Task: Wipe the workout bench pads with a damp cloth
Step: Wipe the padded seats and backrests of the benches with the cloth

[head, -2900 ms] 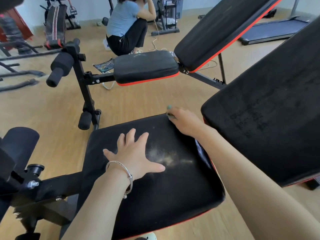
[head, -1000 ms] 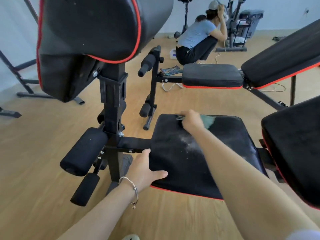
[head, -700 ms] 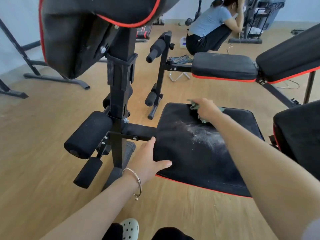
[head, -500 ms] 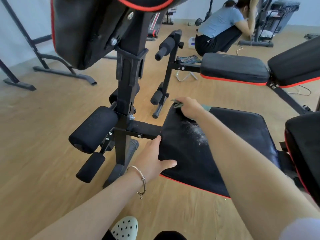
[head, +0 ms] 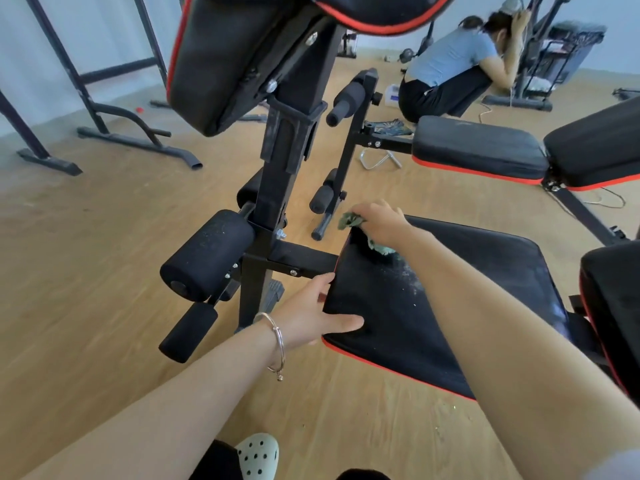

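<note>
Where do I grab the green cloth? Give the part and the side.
Grip the bunched middle of the green cloth from above, as the right hand does. It lies crumpled on a corner of the seat pad, with one end overhanging.

Silver bangle (head: 279, 336), pale perforated clog (head: 258, 453)
</note>
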